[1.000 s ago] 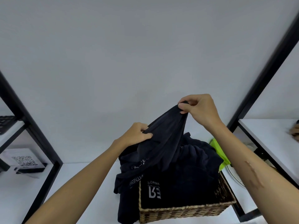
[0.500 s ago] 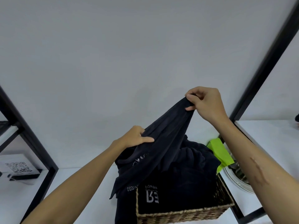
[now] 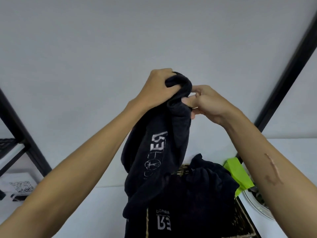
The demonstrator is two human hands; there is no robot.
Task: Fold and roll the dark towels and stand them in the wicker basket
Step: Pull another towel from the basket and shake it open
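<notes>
A dark towel (image 3: 154, 152) with white lettering hangs in the air above the wicker basket (image 3: 243, 222). My left hand (image 3: 157, 88) grips the bunched top of the towel from the left. My right hand (image 3: 204, 102) pinches the same top edge from the right, the two hands close together. The towel's lower end drapes down onto the basket. More dark towels (image 3: 197, 194) fill the basket, one hanging over its front with a white logo.
A lime green object (image 3: 238, 174) lies right of the basket beside a white plate (image 3: 253, 203). Black shelf posts (image 3: 25, 138) stand at left and right. A white card with a QR code (image 3: 20, 186) sits on the left shelf.
Both hands have risen and come together at the towel's top. The left hand moved from the towel's middle up to the bunched end, lifting the towel higher out of the basket.
</notes>
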